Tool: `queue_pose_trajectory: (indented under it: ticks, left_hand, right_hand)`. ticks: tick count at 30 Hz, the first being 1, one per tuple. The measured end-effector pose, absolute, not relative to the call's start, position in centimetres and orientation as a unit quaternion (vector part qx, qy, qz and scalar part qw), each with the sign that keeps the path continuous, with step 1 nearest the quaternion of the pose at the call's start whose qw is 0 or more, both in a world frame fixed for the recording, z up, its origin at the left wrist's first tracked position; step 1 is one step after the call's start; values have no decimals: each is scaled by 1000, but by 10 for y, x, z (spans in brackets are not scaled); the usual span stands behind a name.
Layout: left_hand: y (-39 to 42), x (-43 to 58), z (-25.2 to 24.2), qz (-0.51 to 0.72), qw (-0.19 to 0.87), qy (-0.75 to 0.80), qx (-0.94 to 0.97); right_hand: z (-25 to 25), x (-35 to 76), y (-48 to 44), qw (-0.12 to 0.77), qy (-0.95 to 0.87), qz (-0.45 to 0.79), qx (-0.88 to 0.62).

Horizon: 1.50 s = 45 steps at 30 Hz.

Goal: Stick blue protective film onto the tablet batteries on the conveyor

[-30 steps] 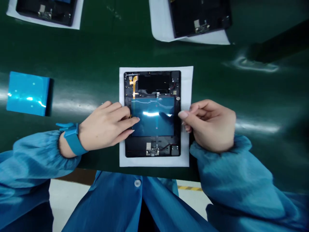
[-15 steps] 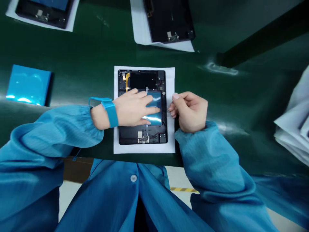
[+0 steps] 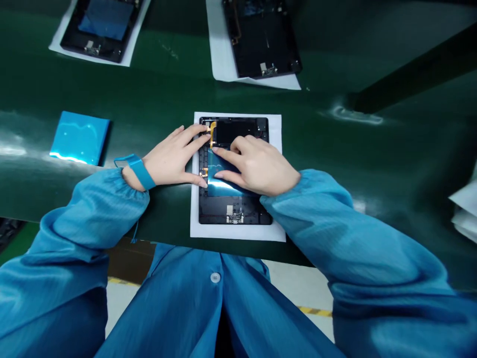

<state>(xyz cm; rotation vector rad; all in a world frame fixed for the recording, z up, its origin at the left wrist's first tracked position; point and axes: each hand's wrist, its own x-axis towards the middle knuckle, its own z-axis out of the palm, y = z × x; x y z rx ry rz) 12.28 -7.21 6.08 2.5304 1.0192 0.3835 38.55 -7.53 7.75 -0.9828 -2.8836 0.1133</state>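
An opened tablet with a black housing lies on a white sheet in front of me. A shiny blue battery sits in its middle, partly covered by my right hand. My left hand is open at the tablet's left edge, fingers spread, fingertips near an orange flex cable and the thumb lower on the frame. My right hand lies over the battery from the right. Its index finger and thumb stretch to the battery's left side, while its other fingers are bent. Neither hand grips anything.
A shiny blue flat block lies on the green table at left. Two more opened tablets, one at back left and one at back centre, lie on white sheets. A dark bar crosses back right; white sheets lie far right.
My left hand has moved off the battery to the tablet's left edge. My right hand has gone from beside the tablet onto the battery, its fingers opening out. The view has shifted slightly.
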Motion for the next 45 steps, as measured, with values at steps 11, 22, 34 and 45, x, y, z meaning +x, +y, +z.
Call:
queue_pose_trajectory:
  ticks: [11,22,34,45]
  left_hand:
    - [-73,124,63,119,220,379,891]
    - [-73,123,66,100,218,384,891]
    - [-73,123,68,81,207,396,891]
    - [-50,154,110,-3,128,512,849]
  right_hand:
    - [84,396,-106,40,-944,10,-327]
    - [86,400,-135,86,-974,42,-205]
    - [72,447,-100,75,-920,-19,-384]
    - [76,458,-144,265,-880,117,-378]
